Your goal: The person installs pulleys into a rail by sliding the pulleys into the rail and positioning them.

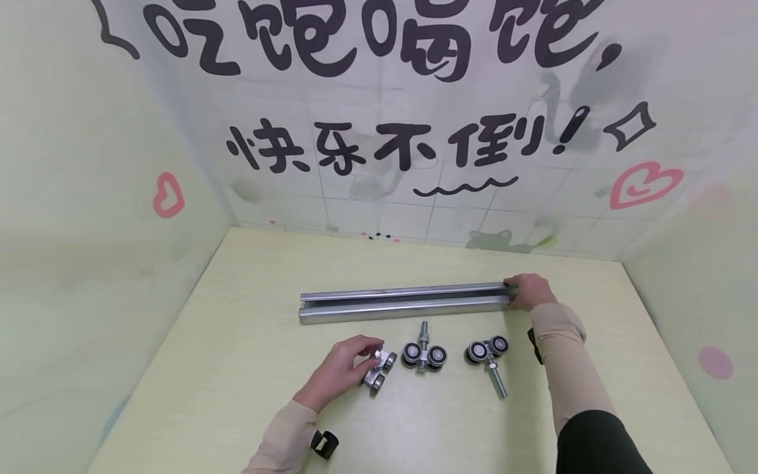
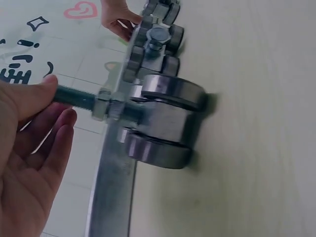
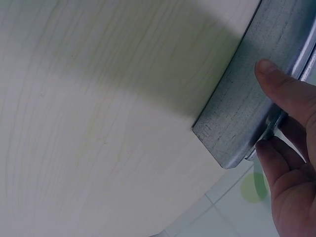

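My left hand (image 1: 339, 370) pinches the bolt of a roller trolley (image 2: 168, 121) between thumb and fingers. That trolley has steel wheels, nuts on its bolt, and sits low over the table. My right hand (image 1: 531, 291) grips the right end of a long metal channel rail (image 1: 379, 312), thumb on its side wall and fingers at the slot side, as the right wrist view shows. The rail lies crosswise with its slot facing up. Between the hands lie a second roller trolley (image 1: 423, 356), bolt pointing away, and a third trolley (image 1: 488, 350), bolt pointing toward me.
The pale wooden table (image 1: 237, 368) carries all of these parts. Behind it stands a white wall (image 1: 367, 210) with large dark lettering, and pale side panels (image 1: 71, 263) close it in left and right.
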Tool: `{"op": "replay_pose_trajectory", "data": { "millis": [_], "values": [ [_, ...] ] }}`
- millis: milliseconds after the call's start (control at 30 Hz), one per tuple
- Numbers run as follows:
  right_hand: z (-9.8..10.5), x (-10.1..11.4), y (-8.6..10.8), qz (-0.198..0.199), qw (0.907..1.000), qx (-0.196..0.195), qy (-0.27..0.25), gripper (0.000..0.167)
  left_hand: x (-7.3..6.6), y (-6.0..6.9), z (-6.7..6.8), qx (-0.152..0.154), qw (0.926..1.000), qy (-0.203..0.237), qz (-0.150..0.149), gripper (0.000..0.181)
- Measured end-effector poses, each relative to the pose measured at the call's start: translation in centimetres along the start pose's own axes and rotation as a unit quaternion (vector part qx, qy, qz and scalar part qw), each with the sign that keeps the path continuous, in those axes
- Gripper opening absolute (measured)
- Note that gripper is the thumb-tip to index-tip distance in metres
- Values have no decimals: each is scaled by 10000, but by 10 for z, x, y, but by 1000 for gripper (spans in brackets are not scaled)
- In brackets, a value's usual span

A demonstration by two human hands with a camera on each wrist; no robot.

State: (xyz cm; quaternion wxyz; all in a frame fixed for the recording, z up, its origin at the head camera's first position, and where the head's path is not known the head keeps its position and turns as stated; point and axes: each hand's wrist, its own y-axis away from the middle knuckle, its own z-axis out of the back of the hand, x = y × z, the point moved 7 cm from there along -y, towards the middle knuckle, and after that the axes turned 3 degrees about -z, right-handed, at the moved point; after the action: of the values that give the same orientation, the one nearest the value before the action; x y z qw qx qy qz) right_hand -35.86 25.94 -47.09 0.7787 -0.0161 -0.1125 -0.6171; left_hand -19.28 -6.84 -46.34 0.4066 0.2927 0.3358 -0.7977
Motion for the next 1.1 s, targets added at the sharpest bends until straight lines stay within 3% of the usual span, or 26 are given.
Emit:
{"op": "replay_pose_trajectory", "data": {
  "millis": [167, 400, 700, 1100],
  "values": [
    [2, 2, 3, 47, 9999, -75, -61, 57, 6, 3, -9, 185, 9997, 153, 92, 27],
    [-1, 0, 2, 78, 9999, -106, -1, 57, 11, 4, -6, -334, 9993, 136, -93, 17],
    [-3, -1, 2, -37, 10000, -66, 7, 57, 7, 4, -3, -627, 9976, -49, -286, 15],
    [-4, -1, 2, -78, 10000, 18, -30, 58, 8, 8, 6, -1341, 9895, -292, -451, 19]
  ]
}}
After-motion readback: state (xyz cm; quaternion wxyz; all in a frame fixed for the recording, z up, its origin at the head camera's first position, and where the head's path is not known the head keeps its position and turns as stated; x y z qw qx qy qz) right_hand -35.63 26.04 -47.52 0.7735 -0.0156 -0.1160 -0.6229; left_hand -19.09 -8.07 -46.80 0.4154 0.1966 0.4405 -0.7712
